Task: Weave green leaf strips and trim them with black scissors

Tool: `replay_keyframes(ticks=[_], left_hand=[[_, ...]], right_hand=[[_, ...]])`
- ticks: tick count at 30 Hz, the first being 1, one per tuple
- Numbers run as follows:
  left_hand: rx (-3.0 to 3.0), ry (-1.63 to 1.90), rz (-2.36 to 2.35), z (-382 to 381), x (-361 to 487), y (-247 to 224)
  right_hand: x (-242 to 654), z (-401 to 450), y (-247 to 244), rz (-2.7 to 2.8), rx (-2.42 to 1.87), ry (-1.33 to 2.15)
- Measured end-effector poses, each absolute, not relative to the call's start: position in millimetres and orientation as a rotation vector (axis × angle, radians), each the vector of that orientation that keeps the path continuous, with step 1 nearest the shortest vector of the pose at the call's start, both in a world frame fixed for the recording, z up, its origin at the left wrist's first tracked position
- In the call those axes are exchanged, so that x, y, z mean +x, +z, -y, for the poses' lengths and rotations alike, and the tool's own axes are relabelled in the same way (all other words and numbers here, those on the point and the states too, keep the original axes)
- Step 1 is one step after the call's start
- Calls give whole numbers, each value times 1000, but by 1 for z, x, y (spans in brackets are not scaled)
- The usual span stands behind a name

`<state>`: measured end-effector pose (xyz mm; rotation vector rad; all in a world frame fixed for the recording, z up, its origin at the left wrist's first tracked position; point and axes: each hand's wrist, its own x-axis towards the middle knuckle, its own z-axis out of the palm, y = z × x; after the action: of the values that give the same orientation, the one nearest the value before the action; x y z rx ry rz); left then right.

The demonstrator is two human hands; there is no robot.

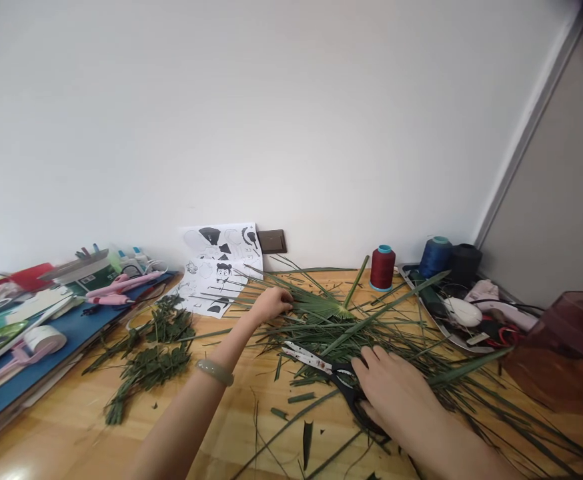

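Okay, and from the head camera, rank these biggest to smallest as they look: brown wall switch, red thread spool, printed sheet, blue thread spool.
1. Printed sheet
2. Red thread spool and blue thread spool: too alike to rank
3. Brown wall switch

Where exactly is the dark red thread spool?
Go to the back edge of the wooden table and find the tray. The thread spool stands just left of it. Its neighbours are a blue spool and a black spool; it alone is red.
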<state>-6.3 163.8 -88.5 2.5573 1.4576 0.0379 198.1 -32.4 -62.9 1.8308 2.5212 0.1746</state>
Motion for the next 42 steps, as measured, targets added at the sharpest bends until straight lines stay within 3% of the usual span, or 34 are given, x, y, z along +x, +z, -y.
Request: replay_keyframes(ticks=[12,19,21,23,26,29,34,42], left_hand=[[2531,32,-1274,-174,-1,-87],[2576,-8,-1286,-180,2,-84],[2605,8,-1308,-178,2,-80],[2636,38,-1341,-174,1,-76],[2687,73,-1367,-165,-1,-68],[2753,80,-1311,-158,0,-60],[2833,81,-1199,-153,5,-49],[2887,195,-1281,-140,6,-37]], right_hand=[[214,26,-60,-2573,1824,74],[249,5,-45,-2565,2298,-152],[253,1,-41,-2524,2481,-493],[253,1,-38,-2444,2541,-1208],[246,3,-39,-2173,2315,-2340],[237,8,-45,-1828,2096,-2931],[221,14,-54,-1364,1793,-3305],[206,22,-59,-1203,1530,-3367]])
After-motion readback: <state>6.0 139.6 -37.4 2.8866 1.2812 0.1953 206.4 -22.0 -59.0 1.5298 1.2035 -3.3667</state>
